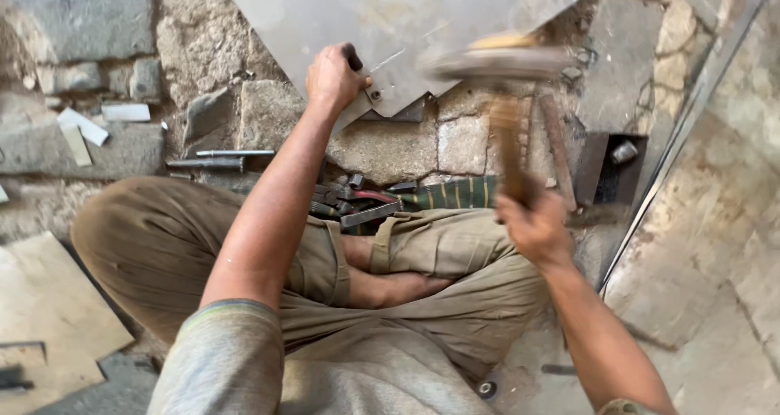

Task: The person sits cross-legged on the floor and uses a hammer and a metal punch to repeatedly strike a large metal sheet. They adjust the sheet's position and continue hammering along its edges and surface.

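The left hand (pixel 335 78) has its fingers wrapped around a punch (pixel 354 58) on the metal sheet (pixel 390 25), while the right hand (pixel 532 220) has its fingers clenched on a blurred hammer (pixel 497 64).

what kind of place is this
Probably a small metalworking shop with work done on the floor. The person sits cross-legged on rough stone paving, the right hand swings a hammer, the left hand steadies a metal sheet, and hand tools lie by the knees.
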